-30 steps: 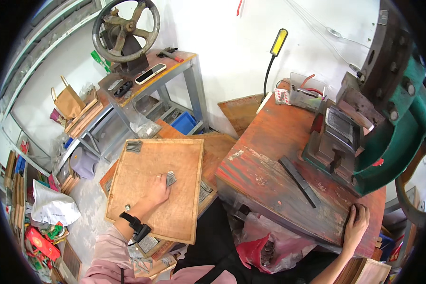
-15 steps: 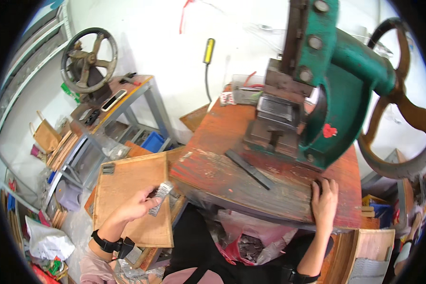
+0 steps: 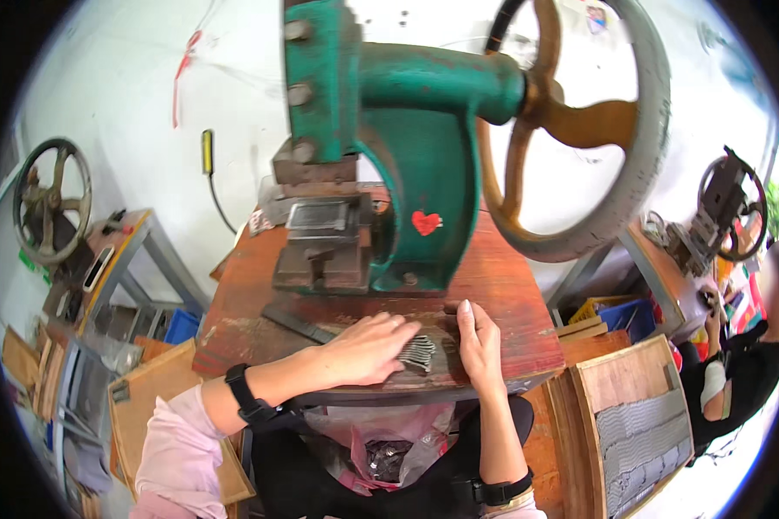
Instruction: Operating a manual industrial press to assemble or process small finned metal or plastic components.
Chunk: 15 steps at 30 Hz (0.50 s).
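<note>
My left hand [image 3: 368,348] is on the worktable with its fingers closed over a small stack of toothed metal pieces [image 3: 418,353]; the stack's ridged end shows beyond the fingertips. To the right, my right hand [image 3: 479,346] rests near the table's front edge, thumb stretched out and nothing visible in it. A small dark piece [image 3: 452,308] lies beside its thumb, too blurred to name. Past my left hand is a flat dark metal bar [image 3: 296,323]. Behind both hands stands a green hand press [image 3: 420,190] with a metal die block [image 3: 325,251] at its base.
The press's large handwheel [image 3: 653,130] juts out at right. A wooden tray [image 3: 160,402] stands low at left; another tray [image 3: 619,368] at right holds rows of grey metal pieces. Below the table edge hangs a plastic bag [image 3: 342,432] with metal scraps. A co-worker [image 3: 744,372] sits at far right.
My left hand has carried the metal stack from above the left tray onto the worktable, near my right hand. The view has swung right, bringing the co-worker and right tray further in.
</note>
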### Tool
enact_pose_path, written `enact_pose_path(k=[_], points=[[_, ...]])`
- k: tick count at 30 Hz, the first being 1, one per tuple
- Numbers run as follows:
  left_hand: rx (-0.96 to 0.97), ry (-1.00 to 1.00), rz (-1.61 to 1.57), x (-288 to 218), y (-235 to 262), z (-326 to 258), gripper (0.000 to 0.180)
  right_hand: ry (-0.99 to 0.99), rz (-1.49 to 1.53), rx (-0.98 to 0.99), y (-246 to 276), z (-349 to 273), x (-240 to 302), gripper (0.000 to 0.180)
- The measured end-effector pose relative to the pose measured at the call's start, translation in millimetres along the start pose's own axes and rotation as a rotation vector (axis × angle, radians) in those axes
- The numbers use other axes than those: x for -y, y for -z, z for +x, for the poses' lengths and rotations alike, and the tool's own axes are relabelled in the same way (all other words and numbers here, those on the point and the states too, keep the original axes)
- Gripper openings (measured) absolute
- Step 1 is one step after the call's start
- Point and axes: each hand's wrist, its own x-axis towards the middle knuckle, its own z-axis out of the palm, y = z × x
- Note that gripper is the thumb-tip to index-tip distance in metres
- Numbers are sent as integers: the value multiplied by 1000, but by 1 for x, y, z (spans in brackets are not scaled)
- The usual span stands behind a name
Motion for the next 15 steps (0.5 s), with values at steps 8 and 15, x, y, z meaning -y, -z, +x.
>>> enact_pose_path(k=[8, 15], points=[[-69, 126, -171, -7, -8, 9, 59, -175, 1052, -108, -39, -37, 30, 55], [-54, 218, -147, -7, -4, 14, 54, -238, 1280, -175, -40, -19, 21, 61]])
